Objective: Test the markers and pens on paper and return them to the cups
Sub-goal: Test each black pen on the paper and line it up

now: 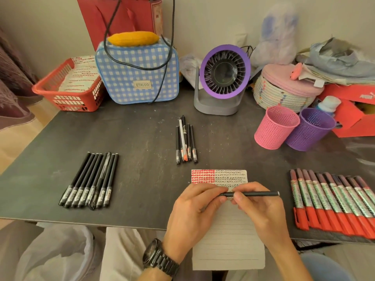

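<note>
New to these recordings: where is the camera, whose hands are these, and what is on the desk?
There is no machine: one camera on a person's head looks down at their own hands. The left hand, with a wristwatch, and the right hand both grip one black pen over lined paper scribbled on at its top. On the dark table lie a row of black pens, a small pen bundle and red-capped markers. A pink cup and purple cup stand at the far right.
</note>
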{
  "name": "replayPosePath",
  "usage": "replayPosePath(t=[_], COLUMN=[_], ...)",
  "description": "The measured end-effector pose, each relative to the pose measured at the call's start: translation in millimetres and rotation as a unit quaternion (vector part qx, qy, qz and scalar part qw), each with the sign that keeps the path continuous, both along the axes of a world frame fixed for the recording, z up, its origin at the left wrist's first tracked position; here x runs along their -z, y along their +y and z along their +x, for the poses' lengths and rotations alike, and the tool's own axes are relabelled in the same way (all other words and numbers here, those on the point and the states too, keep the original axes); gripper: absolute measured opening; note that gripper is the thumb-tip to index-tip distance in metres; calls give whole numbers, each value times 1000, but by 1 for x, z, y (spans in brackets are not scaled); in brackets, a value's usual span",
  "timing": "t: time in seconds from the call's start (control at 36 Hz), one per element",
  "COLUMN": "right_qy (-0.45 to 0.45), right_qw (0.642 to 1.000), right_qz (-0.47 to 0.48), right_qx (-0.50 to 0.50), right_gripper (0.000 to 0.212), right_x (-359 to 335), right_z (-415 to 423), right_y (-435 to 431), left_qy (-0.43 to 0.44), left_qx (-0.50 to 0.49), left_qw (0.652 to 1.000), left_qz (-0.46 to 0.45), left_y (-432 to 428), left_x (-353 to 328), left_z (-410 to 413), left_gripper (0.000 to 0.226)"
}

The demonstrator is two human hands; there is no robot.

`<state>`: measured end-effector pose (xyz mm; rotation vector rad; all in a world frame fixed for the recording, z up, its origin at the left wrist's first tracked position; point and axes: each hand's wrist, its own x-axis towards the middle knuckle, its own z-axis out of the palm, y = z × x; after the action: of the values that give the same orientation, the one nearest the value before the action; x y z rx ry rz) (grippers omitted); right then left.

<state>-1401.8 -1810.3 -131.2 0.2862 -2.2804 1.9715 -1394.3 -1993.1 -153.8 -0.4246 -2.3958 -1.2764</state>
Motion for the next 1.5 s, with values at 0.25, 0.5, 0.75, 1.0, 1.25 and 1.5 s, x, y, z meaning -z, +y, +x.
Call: replayPosePath(t=[0.25, 0.5, 0.75, 1.0, 1.25, 1.5], right_qy=[90, 52, 47, 34, 40, 36], right_qw=[970, 923, 917, 915, 918, 916], right_qz=[220, 381, 395, 401, 394, 399], right_qx=[44, 7, 0, -11, -7, -5], right_gripper=[30, 43, 45, 46, 42, 33], right_x=[12, 18, 20, 16, 19, 22], right_z=[-2, -5, -5, -4, -4, -6], right_y=[-6, -12, -10, -10, -9, -9], left_qy=[-10, -49, -172, -236, -220, -225], left_qx=[-155, -318, -439, -439, -449, -457], left_qw=[982, 937, 882, 864, 857, 852], left_qz=[106, 132, -15, -68, -123, -117], left_y=[-30, -150, -255, -272, -265, -261], left_x=[-27, -48, -48, -25, -22, -22], left_z=[9, 31, 46, 47, 37, 37], left_gripper=[23, 20, 16, 12, 21, 17])
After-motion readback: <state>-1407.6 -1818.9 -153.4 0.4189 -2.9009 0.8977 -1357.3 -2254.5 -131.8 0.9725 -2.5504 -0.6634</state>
